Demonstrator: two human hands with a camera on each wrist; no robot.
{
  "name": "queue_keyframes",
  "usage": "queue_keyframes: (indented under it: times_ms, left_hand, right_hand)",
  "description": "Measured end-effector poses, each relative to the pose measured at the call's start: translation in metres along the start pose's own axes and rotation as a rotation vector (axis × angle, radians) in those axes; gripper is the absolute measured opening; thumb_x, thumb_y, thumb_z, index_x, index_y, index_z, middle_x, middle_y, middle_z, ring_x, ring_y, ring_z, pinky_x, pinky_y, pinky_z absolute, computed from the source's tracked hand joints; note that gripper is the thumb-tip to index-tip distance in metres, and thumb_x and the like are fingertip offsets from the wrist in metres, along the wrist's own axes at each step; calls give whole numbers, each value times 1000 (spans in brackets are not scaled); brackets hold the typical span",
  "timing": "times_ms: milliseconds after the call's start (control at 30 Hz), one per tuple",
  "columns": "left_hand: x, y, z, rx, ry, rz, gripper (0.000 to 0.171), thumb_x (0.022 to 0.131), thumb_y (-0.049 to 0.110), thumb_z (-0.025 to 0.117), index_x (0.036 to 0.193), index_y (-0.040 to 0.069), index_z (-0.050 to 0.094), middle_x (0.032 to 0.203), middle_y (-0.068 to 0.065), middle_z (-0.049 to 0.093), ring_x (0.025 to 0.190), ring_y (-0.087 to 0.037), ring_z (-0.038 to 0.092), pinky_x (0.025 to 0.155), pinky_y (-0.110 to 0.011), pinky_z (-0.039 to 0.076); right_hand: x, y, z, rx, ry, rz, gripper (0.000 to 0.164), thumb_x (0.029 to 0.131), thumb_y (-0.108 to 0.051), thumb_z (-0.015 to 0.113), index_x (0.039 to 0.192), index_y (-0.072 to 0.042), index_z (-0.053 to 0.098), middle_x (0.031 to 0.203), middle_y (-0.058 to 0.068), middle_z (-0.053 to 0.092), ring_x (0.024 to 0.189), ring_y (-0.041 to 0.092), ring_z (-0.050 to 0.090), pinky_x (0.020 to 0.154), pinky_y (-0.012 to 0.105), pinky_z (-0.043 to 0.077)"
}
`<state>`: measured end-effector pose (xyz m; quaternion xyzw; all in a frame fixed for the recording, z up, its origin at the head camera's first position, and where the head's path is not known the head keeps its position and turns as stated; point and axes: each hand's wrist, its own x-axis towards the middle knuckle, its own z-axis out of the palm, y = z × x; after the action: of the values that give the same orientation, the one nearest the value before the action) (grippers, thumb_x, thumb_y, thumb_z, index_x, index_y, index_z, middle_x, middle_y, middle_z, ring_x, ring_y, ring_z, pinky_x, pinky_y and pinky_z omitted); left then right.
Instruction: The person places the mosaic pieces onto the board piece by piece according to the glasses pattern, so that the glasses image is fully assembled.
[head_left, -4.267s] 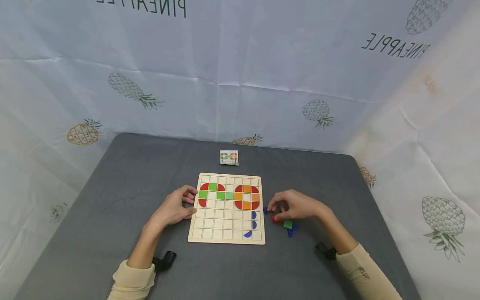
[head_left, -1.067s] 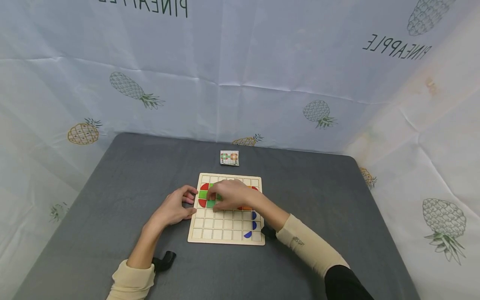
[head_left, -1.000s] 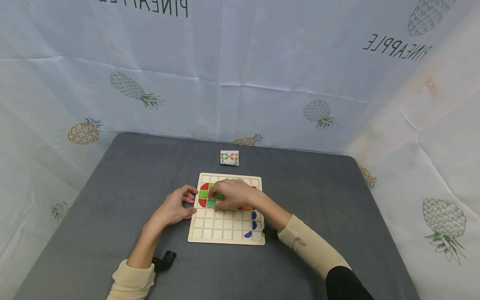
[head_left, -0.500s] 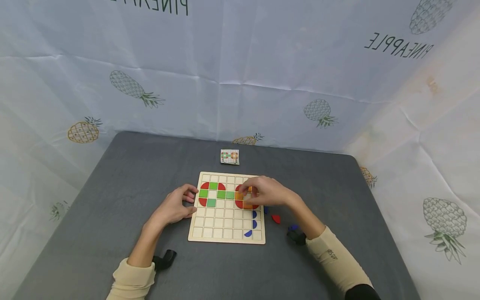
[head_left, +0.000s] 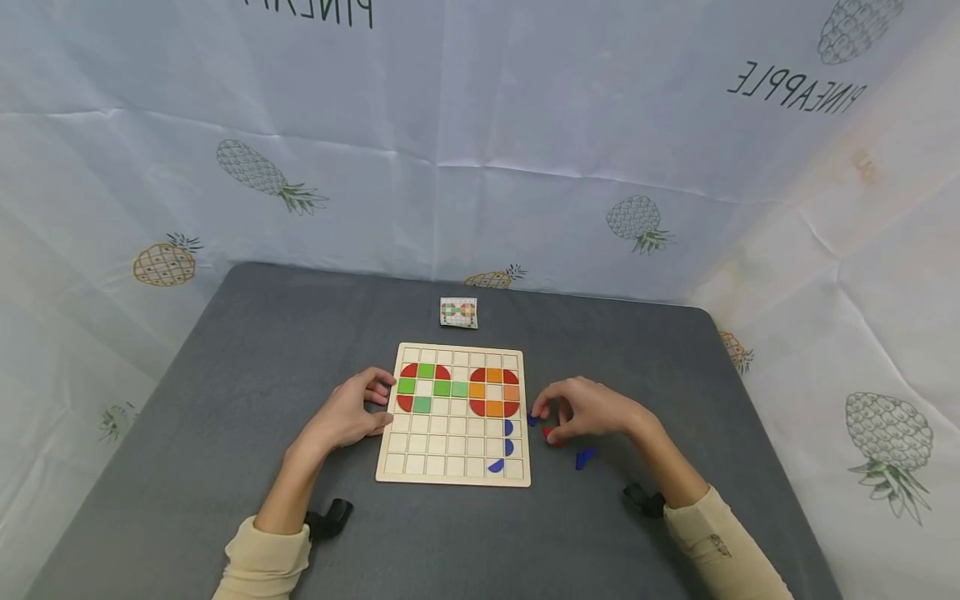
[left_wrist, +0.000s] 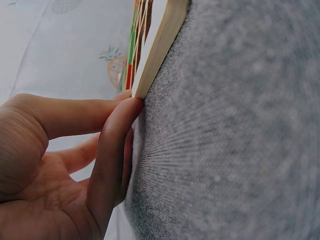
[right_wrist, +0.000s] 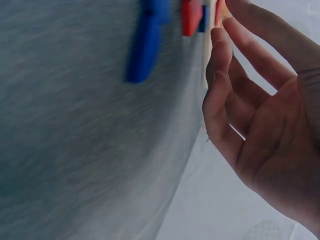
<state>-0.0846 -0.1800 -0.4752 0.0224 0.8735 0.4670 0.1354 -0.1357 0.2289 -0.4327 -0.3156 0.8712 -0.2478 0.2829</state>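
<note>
A wooden grid board (head_left: 431, 446) lies on the table, with red, green and orange pieces forming two ring-like groups and several blue half-round pieces (head_left: 508, 427) at its lower right. My left hand (head_left: 348, 412) rests its thumb and fingertips against the board's left edge; the left wrist view shows them right at the pale wooden side (left_wrist: 162, 45). Right of the board, my right hand (head_left: 592, 408) hovers with bent, parted fingers over a loose red piece (head_left: 549, 434), which its thumb overlaps. Nothing shows between these fingers (right_wrist: 218, 55) in the right wrist view.
Loose blue pieces (head_left: 584, 458) lie just below the right hand, and another blue piece (head_left: 532, 419) sits beside the board's right edge. A small printed pattern card (head_left: 458, 312) stands behind the board. A pineapple-print cloth (head_left: 525, 167) hangs around the grey table (head_left: 315, 312).
A green square from the loose pieces was put into the board's left group. My right hand then withdrew rightward from the board to the loose pieces. The left hand stayed put.
</note>
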Motion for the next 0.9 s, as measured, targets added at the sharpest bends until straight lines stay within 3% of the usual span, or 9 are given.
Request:
queue_keyframes:
  times_ms: [300,900]
  left_hand:
    - [-2,3,-1,-26,-4,27,54,86,-6,82,136,-4,60,116,-21,64,106,-30,66,66,-33,64]
    - [-2,4,-2,-22,-4,25,53,86,-6,82,135,-4,61,114,-19,63,105,-29,65,67,-32,62]
  right_hand:
    - [-14,19,8,21,3,-17,39,83,-17,94,118,-14,77,102,0,70,71,2,60,65,21,54]
    - [-9,28,14,15,18,-77,26,88,-20,92,110,-18,78,96,-3,73,74,-1,60,66,21,55]
